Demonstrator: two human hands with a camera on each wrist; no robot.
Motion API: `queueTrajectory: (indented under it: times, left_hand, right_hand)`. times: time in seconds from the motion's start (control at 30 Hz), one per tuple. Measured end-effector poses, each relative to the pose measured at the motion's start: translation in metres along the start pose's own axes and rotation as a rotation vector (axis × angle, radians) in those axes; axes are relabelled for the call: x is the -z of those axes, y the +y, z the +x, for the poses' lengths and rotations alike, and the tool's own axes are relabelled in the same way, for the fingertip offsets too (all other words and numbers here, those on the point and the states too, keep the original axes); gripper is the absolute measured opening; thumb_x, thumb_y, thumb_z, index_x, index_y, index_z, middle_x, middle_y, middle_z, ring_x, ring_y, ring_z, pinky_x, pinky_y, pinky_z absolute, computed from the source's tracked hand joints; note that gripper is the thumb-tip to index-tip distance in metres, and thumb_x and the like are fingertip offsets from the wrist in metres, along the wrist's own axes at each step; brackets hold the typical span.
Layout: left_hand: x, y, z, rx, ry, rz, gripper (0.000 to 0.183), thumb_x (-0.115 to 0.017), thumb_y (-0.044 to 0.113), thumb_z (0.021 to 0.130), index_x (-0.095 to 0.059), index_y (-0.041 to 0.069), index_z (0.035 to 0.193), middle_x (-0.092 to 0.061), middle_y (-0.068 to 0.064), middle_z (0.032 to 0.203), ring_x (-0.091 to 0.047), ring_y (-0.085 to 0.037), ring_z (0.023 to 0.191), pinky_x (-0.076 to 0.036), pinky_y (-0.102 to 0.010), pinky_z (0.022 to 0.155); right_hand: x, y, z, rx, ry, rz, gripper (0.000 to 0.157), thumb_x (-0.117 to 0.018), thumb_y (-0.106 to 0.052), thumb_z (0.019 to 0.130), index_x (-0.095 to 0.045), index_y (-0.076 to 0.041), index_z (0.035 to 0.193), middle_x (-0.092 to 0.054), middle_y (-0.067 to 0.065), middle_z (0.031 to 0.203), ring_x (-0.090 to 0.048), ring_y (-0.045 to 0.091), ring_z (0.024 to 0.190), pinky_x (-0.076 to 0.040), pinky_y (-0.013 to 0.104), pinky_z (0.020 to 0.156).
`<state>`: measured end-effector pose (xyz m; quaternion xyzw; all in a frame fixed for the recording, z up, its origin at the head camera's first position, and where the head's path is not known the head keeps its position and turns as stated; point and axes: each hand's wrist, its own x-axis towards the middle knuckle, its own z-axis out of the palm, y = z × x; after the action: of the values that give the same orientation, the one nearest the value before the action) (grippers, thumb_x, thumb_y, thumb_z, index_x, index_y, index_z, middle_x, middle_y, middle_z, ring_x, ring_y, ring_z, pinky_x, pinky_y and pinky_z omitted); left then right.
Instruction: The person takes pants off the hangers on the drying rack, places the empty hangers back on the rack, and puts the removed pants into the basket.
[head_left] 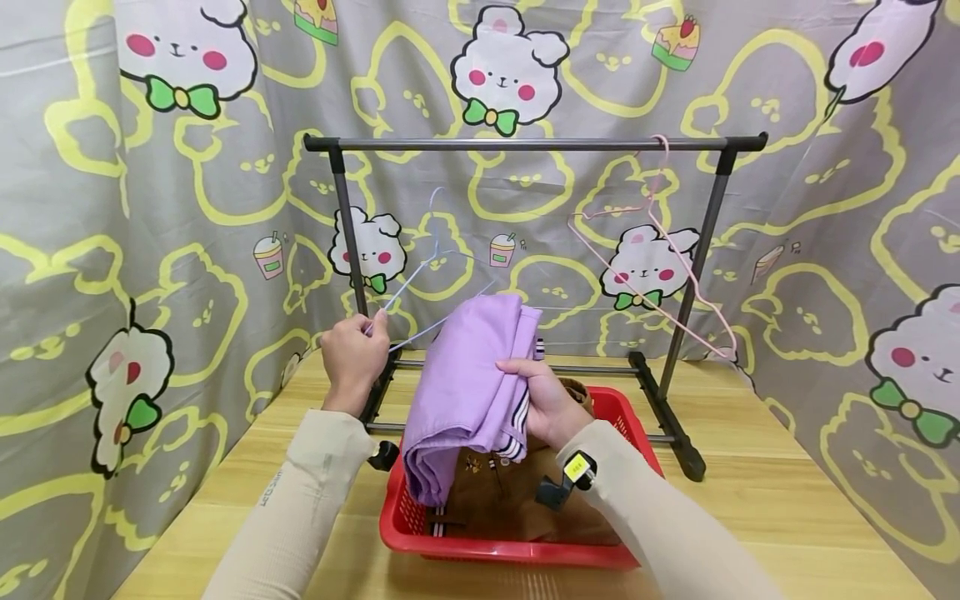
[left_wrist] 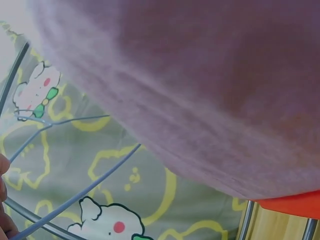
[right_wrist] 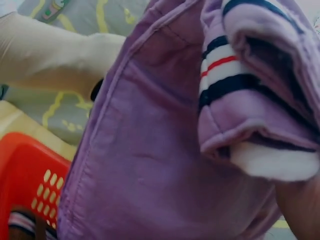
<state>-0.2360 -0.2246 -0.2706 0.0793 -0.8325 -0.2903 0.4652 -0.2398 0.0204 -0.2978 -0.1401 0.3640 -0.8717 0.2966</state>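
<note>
My left hand (head_left: 356, 358) grips one end of a light blue clothes hanger (head_left: 408, 285), whose hook points up. A folded purple garment (head_left: 468, 367) with navy-and-white striped trim is held up by my right hand (head_left: 553, 404), the thumb lying on its front. Part of the hanger is hidden behind the garment; whether its bar passes inside the folds I cannot tell. In the left wrist view, purple cloth (left_wrist: 175, 100) fills most of the picture beside the hanger (left_wrist: 82, 192). The right wrist view shows a striped, folded edge (right_wrist: 220, 75) of the garment close up.
Below the garment, a red plastic basket (head_left: 517, 550) holds brown clothing (head_left: 540, 500) on the wooden table (head_left: 757, 467). Behind stands a grey metal rack (head_left: 487, 144) with a pink hanger (head_left: 712, 304) hooked on its bar at the right. A patterned curtain (head_left: 420, 75) encloses the table.
</note>
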Motion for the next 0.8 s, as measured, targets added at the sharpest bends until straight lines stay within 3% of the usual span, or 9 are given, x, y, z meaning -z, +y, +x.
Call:
queueTrajectory:
  times: [0.4, 0.8]
  left_hand:
    - [0.002, 0.009, 0.002, 0.041, 0.024, -0.058, 0.044, -0.059, 0.034, 0.084, -0.052, 0.008, 0.05, -0.053, -0.008, 0.052, -0.05, -0.031, 0.054, -0.034, -0.039, 0.05]
    - [0.008, 0.017, 0.004, 0.06, 0.061, -0.1, 0.044, -0.061, 0.035, 0.084, -0.055, 0.007, 0.051, -0.054, -0.008, 0.051, -0.053, -0.032, 0.055, -0.035, -0.039, 0.049]
  right_hand:
    - [0.03, -0.011, -0.018, -0.168, -0.024, -0.168, 0.019, -0.039, -0.006, 0.089, -0.037, -0.001, 0.107, -0.061, 0.007, 0.094, -0.062, 0.02, 0.087, -0.05, 0.037, 0.078]
    - [0.046, -0.02, -0.029, -0.178, -0.04, -0.265, 0.015, -0.04, -0.005, 0.09, -0.044, -0.001, 0.104, -0.064, 0.007, 0.093, -0.063, 0.02, 0.087, -0.05, 0.035, 0.078]
